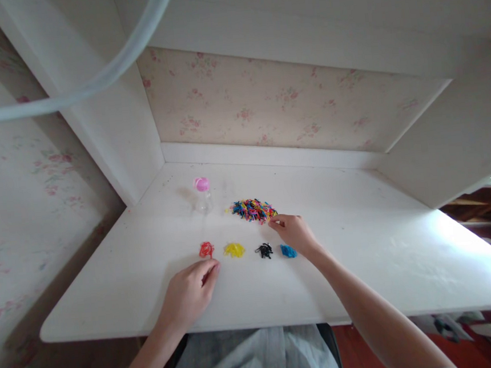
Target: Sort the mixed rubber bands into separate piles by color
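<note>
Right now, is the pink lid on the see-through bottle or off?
On: the pink lid sits on top of the see-through bottle. Whether it's tightly closed, I can't tell.

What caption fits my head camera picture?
Right hand at the multicoloured heap of tiny bands, left hand by the small red pile; yellow pile, black pile and blue pile alongside.

Multicolour heap of small rubber bands (pixel 253 211) on flat white desk (pixel 363 254). Right hand (pixel 296 231) at heap's right edge. Clear pink-capped bottle (pixel 203 199) left of heap. Nearside of heap: red pile (pixel 206 249), yellow pile (pixel 234 250), black pile (pixel 264 251), blue pile (pixel 288 251), left hand (pixel 188 289).
</note>
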The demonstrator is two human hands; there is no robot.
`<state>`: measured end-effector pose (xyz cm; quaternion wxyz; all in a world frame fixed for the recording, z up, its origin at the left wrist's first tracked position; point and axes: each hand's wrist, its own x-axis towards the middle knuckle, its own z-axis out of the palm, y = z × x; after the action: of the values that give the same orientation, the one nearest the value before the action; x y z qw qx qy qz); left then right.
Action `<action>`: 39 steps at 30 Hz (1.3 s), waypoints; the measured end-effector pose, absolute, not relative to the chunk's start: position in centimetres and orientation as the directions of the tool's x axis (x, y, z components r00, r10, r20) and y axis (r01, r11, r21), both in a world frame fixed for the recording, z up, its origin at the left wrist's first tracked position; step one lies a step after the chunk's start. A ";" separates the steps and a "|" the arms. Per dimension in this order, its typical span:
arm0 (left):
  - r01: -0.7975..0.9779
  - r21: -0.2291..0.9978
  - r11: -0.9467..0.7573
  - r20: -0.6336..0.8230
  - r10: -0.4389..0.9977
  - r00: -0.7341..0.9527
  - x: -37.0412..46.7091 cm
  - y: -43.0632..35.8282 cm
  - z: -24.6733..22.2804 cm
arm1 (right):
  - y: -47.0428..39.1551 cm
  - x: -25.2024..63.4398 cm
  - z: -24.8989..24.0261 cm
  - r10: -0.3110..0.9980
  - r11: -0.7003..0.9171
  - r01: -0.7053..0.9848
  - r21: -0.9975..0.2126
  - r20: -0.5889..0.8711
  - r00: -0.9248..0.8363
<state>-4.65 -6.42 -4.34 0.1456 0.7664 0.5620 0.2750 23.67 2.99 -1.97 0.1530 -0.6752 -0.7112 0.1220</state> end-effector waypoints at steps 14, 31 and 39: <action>0.757 0.558 -0.340 0.265 0.938 0.225 -4.7 -6.3 -4.2 | 3.6 23.3 -2.4 0.996 0.077 0.918 -0.388 0.062 -0.058; 0.760 0.577 -0.299 0.212 0.954 0.214 -4.6 -6.4 -3.8 | -2.1 15.6 0.1 0.962 0.252 0.871 -0.422 0.012 -0.273; 0.750 0.592 -0.295 0.209 0.955 0.211 -4.7 -6.4 -4.1 | -2.1 15.9 -0.1 0.973 0.210 0.899 -0.384 -0.004 -0.229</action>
<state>-4.69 -6.45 -4.13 0.1855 0.7556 0.5641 0.2766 15.89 -2.10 -0.06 0.1200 -0.6092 -0.7685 0.1546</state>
